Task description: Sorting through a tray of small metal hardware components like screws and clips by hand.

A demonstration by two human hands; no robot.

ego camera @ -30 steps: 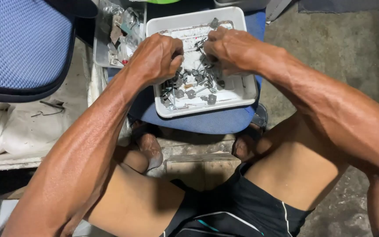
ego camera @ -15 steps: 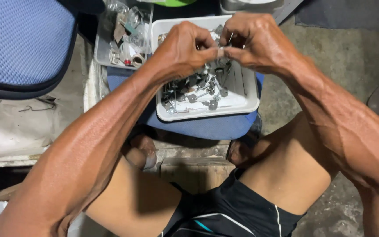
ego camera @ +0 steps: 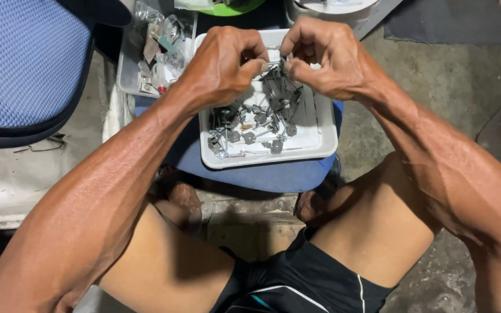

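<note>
1. Head view, looking down: the left hand (ego camera: 221,64) and the right hand (ego camera: 331,58) meet above the far end of a white tray (ego camera: 326,136), fingertips pinched shut.
2. Between the two pinched grips sits a small metal piece (ego camera: 275,65); both hands close on it from either side. Its exact shape is too small to tell.
3. Below the hands, the tray holds a loose pile of grey metal screws and washers (ego camera: 256,124), mostly in its left and middle part.
4. The tray rests on a blue cushioned stool (ego camera: 262,177) between the person's bare knees.
5. To the far left of the tray lies a clear plastic box (ego camera: 158,40) of mixed small parts.
6. A blue mesh chair seat (ego camera: 24,64) fills the far left.
7. Concrete floor (ego camera: 436,75) shows at the right.
</note>
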